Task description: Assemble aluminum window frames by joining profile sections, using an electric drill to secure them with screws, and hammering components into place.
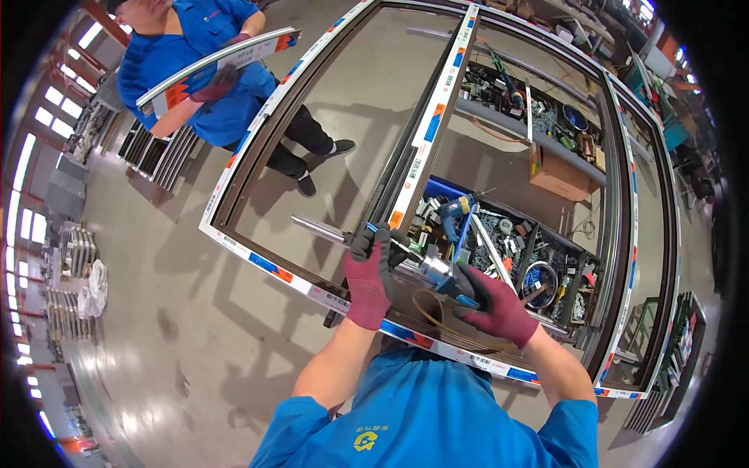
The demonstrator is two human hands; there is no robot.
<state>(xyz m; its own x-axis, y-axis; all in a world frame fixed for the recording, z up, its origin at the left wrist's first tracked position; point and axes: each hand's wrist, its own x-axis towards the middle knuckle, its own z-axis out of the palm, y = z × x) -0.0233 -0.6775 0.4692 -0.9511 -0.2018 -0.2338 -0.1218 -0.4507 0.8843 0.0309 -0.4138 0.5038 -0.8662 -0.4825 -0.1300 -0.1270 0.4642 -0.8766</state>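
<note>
Grey workshop floor [164,257] is spreading beneath a large rectangular frame [431,125]. Over its near side, the right hand [496,309] is grasping a silver-and-blue power tool [437,271], which is pointing left toward the left hand [370,274]. That one is curling its fingers beside the tool's tip; I cannot tell whether they are gripping anything. Farther right, a second drill [450,220] is lying among small parts; at far left, a co-worker [195,39] is holding a long strip [234,58].

Dark printed characters and orange-and-blue blocks mark white film strips [416,171] on the large brown metal frame [246,173] and a co-worker's long pale profile [257,53], while a yellow emblem with characters [364,441] stands on the wearer's blue short-sleeved shirt [445,405].
</note>
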